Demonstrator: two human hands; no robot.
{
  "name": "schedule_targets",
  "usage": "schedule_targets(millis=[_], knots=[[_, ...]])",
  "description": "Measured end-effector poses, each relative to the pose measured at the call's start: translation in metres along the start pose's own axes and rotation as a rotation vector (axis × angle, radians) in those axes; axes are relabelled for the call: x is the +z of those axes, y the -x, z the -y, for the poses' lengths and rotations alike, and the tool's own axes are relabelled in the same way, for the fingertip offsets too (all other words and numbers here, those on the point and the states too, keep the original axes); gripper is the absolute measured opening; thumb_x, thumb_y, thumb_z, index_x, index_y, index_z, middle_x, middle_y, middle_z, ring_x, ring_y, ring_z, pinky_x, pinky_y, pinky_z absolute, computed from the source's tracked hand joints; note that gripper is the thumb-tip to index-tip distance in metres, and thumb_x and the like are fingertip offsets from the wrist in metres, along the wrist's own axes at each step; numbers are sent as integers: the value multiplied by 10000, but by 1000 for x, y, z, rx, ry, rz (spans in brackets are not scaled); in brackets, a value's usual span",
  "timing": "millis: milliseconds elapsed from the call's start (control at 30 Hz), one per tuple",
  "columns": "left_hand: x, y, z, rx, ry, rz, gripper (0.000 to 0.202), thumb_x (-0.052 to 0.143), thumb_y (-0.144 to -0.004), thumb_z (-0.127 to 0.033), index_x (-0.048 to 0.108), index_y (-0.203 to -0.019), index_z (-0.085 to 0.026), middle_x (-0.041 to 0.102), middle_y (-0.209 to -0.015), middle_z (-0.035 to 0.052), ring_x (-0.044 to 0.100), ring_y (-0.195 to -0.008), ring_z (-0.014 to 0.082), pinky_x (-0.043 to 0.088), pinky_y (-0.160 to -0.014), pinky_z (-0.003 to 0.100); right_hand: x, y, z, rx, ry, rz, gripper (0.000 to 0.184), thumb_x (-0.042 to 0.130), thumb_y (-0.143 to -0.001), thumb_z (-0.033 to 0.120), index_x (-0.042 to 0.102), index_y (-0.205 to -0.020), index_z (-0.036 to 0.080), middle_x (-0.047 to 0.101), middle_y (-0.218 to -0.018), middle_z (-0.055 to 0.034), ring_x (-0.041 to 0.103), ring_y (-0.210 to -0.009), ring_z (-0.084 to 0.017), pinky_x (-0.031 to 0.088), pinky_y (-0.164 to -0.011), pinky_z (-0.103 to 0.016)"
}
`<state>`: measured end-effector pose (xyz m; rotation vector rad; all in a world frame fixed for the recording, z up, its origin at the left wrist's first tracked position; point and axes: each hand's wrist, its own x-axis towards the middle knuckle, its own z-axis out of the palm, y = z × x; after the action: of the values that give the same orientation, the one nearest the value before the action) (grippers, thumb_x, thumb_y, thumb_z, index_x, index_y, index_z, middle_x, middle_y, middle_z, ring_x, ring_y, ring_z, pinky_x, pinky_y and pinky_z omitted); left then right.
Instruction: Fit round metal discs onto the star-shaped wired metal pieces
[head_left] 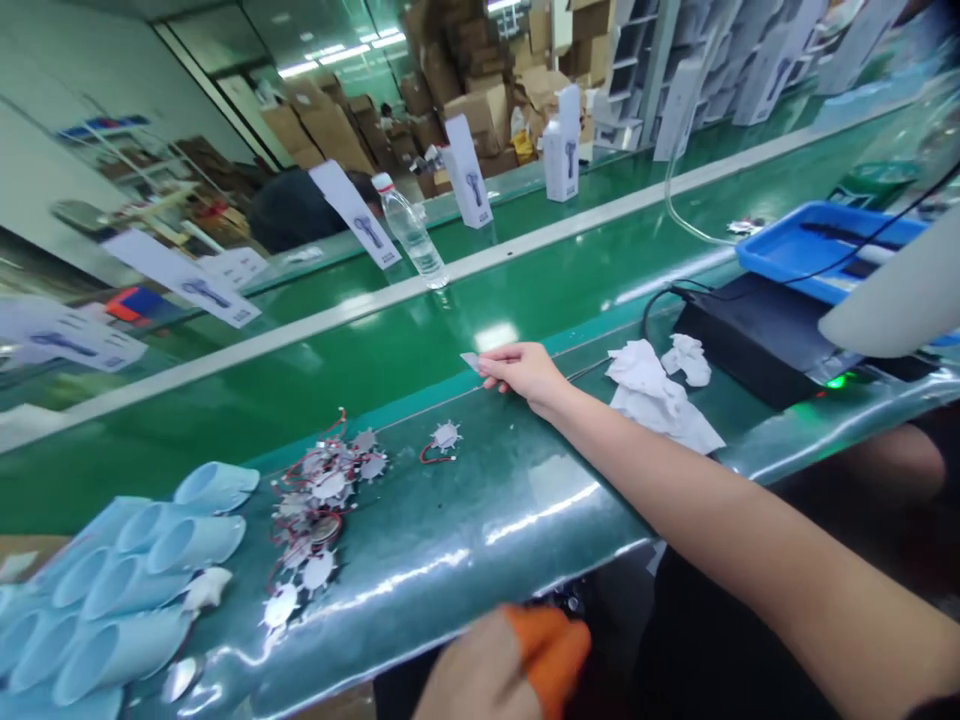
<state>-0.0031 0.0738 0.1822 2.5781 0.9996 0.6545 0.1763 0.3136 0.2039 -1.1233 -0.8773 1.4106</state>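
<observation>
Along the green conveyor's (450, 520) edge — right hand (525, 372) pinches a small grey piece (470, 361).

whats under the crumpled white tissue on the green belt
The crumpled white tissue rests on the green belt, which shows around its edges; anything directly beneath it is covered and cannot be seen.

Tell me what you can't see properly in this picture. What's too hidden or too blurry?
- Left hand: blurred and cut off by the bottom edge of the head view, so anything it holds is hidden.
- Small grey piece at the right hand: too small in the head view to identify.
- Blue tray: a pale blurred shape hides its right end in the head view.
- Spiky metal discs: overlapping in the head view, so uncountable.
</observation>
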Motion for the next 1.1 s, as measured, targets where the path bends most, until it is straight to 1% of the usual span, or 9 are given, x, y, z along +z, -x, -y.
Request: schedule_targets(millis=[100, 167, 300, 500, 733, 800, 867, 1000, 1100], knots=[[-49, -49, 45, -117, -128, -126, 497, 564, -962, -223, 512, -1454, -266, 673, -1222, 134, 671, -1118, 276, 566, -990, 461, -1, -2, -1, -15, -26, -43, 83, 741, -829, 51, 714, -774, 106, 691, -595, -10, 619, -477, -76, 429, -410, -148], [-67, -78, 83, -271, -310, -192, 520, 648, -903, -294, 553, -1408, -213, 616, -1268, 160, 621, -1193, 330, 526, -1028, 528, -1, -2, -3, -22, -32, -70, 100, 746, -809, 42, 707, -748, 111, 674, -569, 0, 601, -454, -77, 424, -404, -155], [-68, -108, 132, -451, -362, -9, 401, 669, -856, -361, 669, -1188, -135, 649, -1084, 135, 683, -1004, 292, 562, -939, 442, 0, -2, -3, -50, -53, -84, 111, 741, -799, 50, 691, -728, 119, 669, -571, 0, 594, -447, -82, 421, -390, -159], [-63, -142, 144, -531, -443, 67, 216, 655, -826, -345, 700, -933, -162, 659, -932, 95, 669, -837, 232, 534, -791, 330, 0, -1, 0, -55, -74, -123, 102, 771, -762, 75, 687, -727, 122, 669, -578, -5, 598, -451, -88, 433, -393, -160], [-106, -212, 212, -645, -481, 50, 397, 702, -818, -390, 683, -1125, -139, 689, -1099, 130, 669, -936, 233, 500, -796, 291, -2, -5, -5, -53, -66, -113, 105, 772, -754, 87, 677, -730, 126, 670, -585, -7, 593, -449, -90, 441, -393, -167], [-118, -212, 221, -665, -492, 74, 477, 696, -829, -432, 659, -1205, -141, 690, -1135, 132, 673, -948, 239, 503, -784, 293, -2, -6, -5, -53, -63, -120, 120, 791, -740, 101, 675, -725, 129, 673, -592, -11, 595, -454, -93, 441, -394, -170], [-128, -199, 217, -669, -517, 97, 417, 642, -868, -411, 669, -1197, -157, 692, -1143, 125, 672, -979, 249, 502, -800, 305, -2, -6, -4, -52, -58, -130, 117, 788, -745, 105, 676, -727, 129, 662, -575, -6, 592, -452, -95, 442, -395, -173], [-143, -150, 192, -657, -549, 213, 255, 605, -860, -351, 740, -1017, -201, 713, -1017, 96, 686, -921, 254, 502, -785, 328, -1, -5, -3, -43, -48, -130, 110, 776, -762, 107, 674, -726, 128, 631, -532, 7, 580, -444, -96, 444, -391, -174], [-145, -118, 182, -666, -591, 332, 332, 625, -828, -380, 728, -1079, -188, 702, -990, 113, 688, -863, 262, 505, -763, 349, -1, -4, -3, -48, -41, -118, 116, 772, -768, 108, 667, -724, 129, 633, -542, 8, 577, -446, -87, 440, -389, -162]])
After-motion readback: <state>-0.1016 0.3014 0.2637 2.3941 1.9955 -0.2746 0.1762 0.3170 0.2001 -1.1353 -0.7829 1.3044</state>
